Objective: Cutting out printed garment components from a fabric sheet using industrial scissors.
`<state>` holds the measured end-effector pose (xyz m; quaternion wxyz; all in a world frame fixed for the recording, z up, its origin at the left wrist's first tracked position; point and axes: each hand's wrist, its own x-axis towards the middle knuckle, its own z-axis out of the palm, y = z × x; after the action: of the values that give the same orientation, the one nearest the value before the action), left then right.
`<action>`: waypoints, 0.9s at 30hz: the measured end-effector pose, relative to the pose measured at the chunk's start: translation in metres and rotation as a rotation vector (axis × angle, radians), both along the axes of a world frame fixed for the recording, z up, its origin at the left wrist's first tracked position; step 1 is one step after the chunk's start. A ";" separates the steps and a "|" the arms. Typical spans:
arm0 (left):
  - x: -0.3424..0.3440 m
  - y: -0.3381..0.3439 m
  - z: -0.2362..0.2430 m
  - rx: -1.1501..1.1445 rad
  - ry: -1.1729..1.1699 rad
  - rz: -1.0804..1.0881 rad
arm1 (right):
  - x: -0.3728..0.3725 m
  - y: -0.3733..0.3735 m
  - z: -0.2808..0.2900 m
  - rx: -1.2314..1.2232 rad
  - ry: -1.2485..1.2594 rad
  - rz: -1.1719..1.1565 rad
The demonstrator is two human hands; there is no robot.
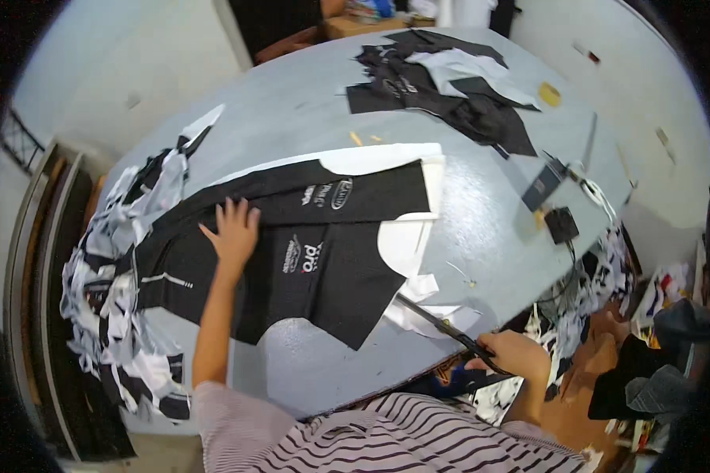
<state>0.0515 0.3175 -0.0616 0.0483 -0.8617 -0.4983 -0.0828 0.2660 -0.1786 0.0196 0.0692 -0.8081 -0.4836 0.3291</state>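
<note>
My left hand (235, 230) lies flat with fingers spread on a black printed fabric piece (347, 296), near its middle. Beside the table's front edge, my right hand (522, 355) is closed round the handles of long black scissors (440, 323). The blades point up and left, their tips at the lower right corner of the black fabric; I cannot tell whether they are apart. White material (409, 244) shows under the black piece along its far and right edges. White scraps (450, 317) lie under the blades.
Heaped black and white offcuts (118, 292) hang over the table's left edge. Black and white fabric pieces (402, 83) lie at the back, near a yellow tape roll (550, 94). At right are a dark box (544, 185), a black adapter (562, 225) and scraps (592, 288) below the edge.
</note>
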 end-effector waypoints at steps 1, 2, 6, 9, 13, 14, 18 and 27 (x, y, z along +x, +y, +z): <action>0.019 -0.031 0.000 -0.162 0.016 0.022 | -0.001 0.000 0.003 -0.021 -0.002 0.002; 0.025 -0.050 -0.009 -0.187 -0.018 0.052 | -0.001 -0.001 0.005 -0.025 0.005 -0.019; 0.000 0.003 -0.024 -0.070 -0.104 -0.035 | 0.003 -0.006 0.012 -0.084 -0.001 0.017; -0.056 0.070 -0.017 -0.020 -0.008 0.063 | 0.006 -0.007 0.026 -0.147 0.053 0.028; -0.059 0.041 -0.018 0.285 -0.090 -0.183 | 0.029 -0.040 0.020 -0.015 -0.094 0.064; -0.053 0.016 -0.012 0.170 -0.167 -0.326 | 0.032 -0.041 0.023 -0.064 -0.086 0.052; -0.020 -0.109 0.014 -0.148 -0.147 -0.800 | 0.029 -0.032 0.061 -0.151 -0.071 -0.002; -0.022 -0.235 0.012 -0.325 -0.052 -0.836 | 0.007 -0.010 0.046 0.005 0.297 -0.060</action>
<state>0.0296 0.0824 -0.0501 -0.1379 -0.9830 -0.1150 -0.0376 0.2731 -0.1882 0.0655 0.1520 -0.7646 -0.4443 0.4415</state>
